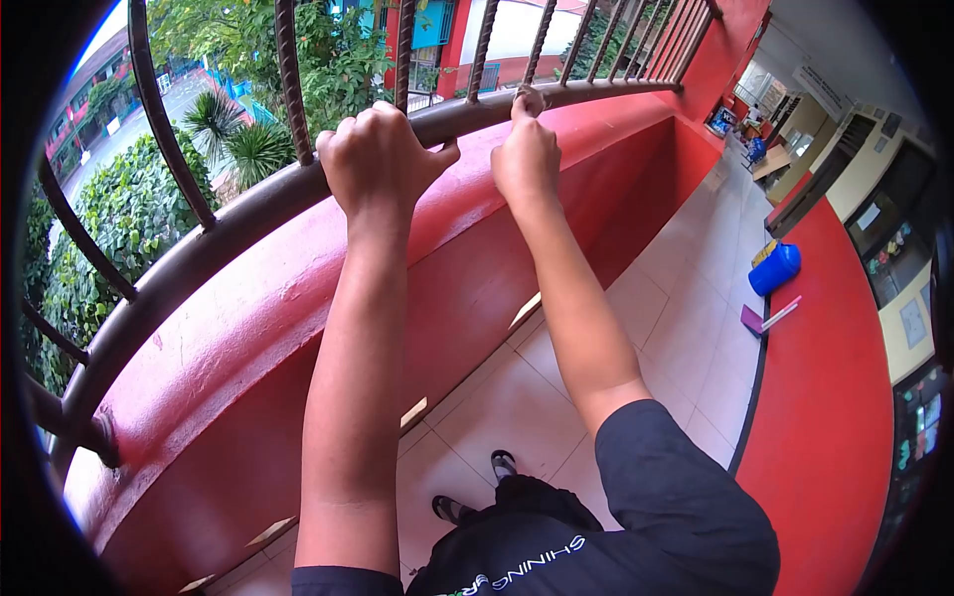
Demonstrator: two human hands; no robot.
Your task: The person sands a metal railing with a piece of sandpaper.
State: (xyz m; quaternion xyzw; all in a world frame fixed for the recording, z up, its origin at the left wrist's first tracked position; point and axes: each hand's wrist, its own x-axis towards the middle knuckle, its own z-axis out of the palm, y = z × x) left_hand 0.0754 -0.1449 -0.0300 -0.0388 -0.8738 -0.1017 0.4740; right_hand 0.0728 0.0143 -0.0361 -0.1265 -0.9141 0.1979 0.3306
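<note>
A dark metal railing (248, 214) with twisted upright bars runs along the top of a pink-red ledge (229, 288). My left hand (373, 159) is wrapped over its round lower rail, thumb pointing right. To the right, my right hand (527, 154) is closed, with its fingertips at a small greyish cloth-like thing (532, 97) on the rail near the foot of a bar. What this thing is cannot be made out clearly.
Below the ledge, a red wall meets the tiled corridor floor (537, 397). Along the right wall are a blue bin (775, 268) and a purple dustpan (752, 319). Boxes and furniture stand farther down the corridor. Plants (129, 228) grow beyond the railing.
</note>
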